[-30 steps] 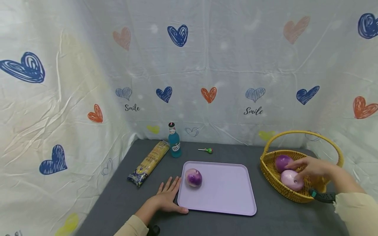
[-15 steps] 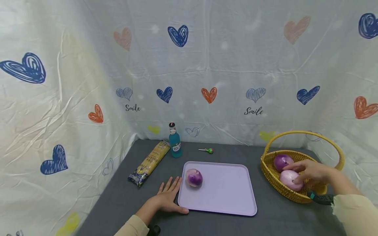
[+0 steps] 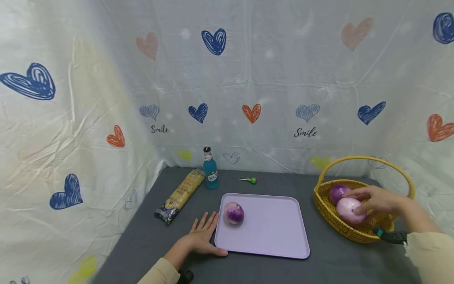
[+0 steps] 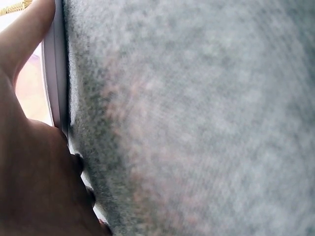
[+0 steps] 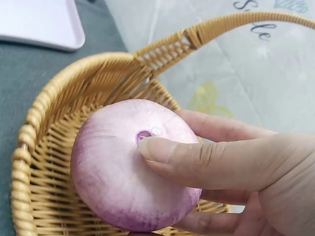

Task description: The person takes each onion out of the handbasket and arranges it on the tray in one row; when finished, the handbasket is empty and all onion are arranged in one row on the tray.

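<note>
In the basket at right, my right hand [image 3: 381,201] grips a pale purple onion [image 5: 128,172]. The right wrist view has its thumb across the onion's top and its fingers round the far side. A darker purple onion [image 3: 338,193] lies behind it in the yellow wicker basket [image 3: 330,219]. My left hand [image 3: 198,238] lies with fingers spread at the left edge of the lilac tray [image 3: 269,228], its thumb by the near corner. One purple-and-white onion [image 3: 233,213] sits at the tray's left side. The left wrist view is mostly blurred grey cloth, with the tray edge beside the thumb.
Behind the tray stand a blue bottle [image 3: 211,173] and, farther right, a green lollipop [image 3: 252,180] lying flat. A yellow packet [image 3: 181,195] lies slanted at left. The basket's tall handle [image 3: 365,158] arches over the onions. A heart-printed curtain [image 3: 248,79] hangs behind the grey table.
My right hand has closed round the pale onion and raised it slightly inside the basket. My left hand and the tray have stayed in place.
</note>
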`<state>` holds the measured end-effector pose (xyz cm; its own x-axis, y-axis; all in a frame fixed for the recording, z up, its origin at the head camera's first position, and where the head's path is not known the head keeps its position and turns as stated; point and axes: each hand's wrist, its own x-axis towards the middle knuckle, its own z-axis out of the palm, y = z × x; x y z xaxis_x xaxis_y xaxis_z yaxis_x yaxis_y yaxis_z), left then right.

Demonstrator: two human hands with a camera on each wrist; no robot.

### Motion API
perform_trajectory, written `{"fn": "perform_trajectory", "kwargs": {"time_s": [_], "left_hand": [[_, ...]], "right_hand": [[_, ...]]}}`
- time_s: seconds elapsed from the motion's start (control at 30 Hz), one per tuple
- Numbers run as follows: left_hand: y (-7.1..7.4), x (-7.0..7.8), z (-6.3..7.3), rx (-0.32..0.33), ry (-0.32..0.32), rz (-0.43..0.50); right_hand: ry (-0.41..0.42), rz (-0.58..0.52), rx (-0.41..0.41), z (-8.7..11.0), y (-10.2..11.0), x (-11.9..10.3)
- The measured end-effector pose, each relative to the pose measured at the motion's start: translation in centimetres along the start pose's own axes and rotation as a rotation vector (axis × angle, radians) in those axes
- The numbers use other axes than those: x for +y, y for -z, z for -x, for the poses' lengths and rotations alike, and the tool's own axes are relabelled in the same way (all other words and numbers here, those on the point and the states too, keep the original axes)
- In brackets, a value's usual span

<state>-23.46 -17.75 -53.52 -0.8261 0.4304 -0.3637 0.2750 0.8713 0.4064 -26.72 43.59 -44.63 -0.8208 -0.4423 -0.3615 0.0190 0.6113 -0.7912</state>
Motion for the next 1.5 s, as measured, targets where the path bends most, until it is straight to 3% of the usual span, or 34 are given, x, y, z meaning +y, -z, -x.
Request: {"fn": "perform_trajectory", "kwargs": {"time_s": [0.4, 0.7, 1.07, 1.5], "left_hand": [[-0.2, -0.1, -0.2, 0.001, 0.015, -0.028], [-0.2, -0.1, -0.3, 0.004, 0.014, -0.028], [-0.3, -0.2, -0.1, 0.015, 0.003, -0.029], [-0.3, -0.3, -0.1, 0.013, 0.001, -0.033]], "right_hand": [[0.021, -0.026, 0.003, -0.1, -0.4, -2.0], [0.055, 0.0, 0.06, -0.5, -0.6, -3.2], [0.131, 0.099, 0.118, -0.6, -1.3, -5.0], [0.133, 0.066, 0.109, -0.9, -2.2, -6.1]]}}
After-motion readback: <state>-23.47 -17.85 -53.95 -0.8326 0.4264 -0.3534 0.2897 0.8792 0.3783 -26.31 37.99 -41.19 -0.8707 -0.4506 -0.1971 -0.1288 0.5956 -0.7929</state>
